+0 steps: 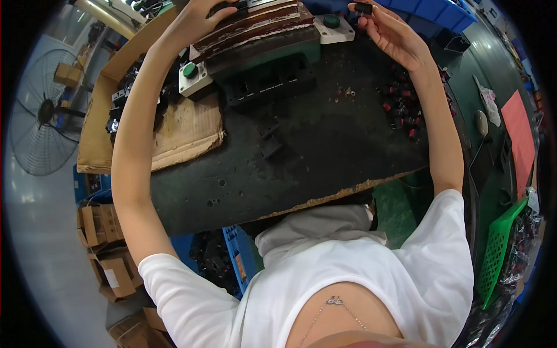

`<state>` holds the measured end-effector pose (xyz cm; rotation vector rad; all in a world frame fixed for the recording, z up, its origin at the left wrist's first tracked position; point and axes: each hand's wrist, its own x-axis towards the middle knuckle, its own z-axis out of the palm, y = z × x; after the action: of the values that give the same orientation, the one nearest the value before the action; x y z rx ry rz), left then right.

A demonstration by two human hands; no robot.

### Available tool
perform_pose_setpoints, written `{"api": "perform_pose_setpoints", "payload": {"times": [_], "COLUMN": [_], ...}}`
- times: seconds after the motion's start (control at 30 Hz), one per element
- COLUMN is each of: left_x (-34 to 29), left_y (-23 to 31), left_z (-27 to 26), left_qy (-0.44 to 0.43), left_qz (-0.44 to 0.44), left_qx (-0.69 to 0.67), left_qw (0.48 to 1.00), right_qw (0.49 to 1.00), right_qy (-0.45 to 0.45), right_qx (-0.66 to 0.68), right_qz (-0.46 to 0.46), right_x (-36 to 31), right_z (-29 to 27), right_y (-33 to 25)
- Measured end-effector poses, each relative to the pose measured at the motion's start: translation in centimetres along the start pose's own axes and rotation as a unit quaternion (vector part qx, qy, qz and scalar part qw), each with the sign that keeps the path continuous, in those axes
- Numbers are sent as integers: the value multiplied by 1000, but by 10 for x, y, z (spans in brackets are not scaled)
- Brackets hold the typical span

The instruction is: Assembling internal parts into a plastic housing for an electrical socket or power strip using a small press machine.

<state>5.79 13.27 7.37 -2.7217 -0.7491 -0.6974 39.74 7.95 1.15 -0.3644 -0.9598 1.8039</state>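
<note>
At the top edge, my left hand (200, 20) is closed on a black part (229, 10) at the top of a fixture; its far side is cut off by the picture's edge. The fixture has layered brown boards (252, 33) on a green base (261, 57). To the right, my right hand (394, 35) pinches a small black plastic piece (363, 8) between thumb and fingers, raised above the bench. White boxes with a green push button stand either side of the fixture, a left button box (196, 81) and a right button box (335, 30).
Small black and red parts (403, 107) lie piled beneath my right forearm. A black plastic piece (268, 144) lies mid-bench (348, 145). Cardboard (188, 130) and a carton (93, 139) of black parts sit left. A blue bin (444, 13) is far right; a fan (45, 113) stands left.
</note>
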Motion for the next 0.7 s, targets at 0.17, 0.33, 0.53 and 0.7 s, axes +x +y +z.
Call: {"api": "perform_pose_setpoints", "payload": {"times": [0.17, 0.33, 0.53, 0.7], "left_x": [-15, -44, -63, -59], "left_y": [82, 151, 166, 162], "left_z": [7, 14, 31, 39], "left_qy": [57, -225, -177, -192], "left_qz": [-2, -124, -141, -157], "left_qx": [11, -21, -60, -85], "left_qw": [998, 966, 972, 965], "right_qw": [996, 905, 980, 987], "right_qy": [18, -418, -12, -96], "right_qx": [-92, 23, -195, -112], "right_qz": [-4, -74, 36, 58], "right_x": [0, 48, 2, 0], "right_z": [4, -45, -5, 1], "right_y": [3, 27, 14, 16]}}
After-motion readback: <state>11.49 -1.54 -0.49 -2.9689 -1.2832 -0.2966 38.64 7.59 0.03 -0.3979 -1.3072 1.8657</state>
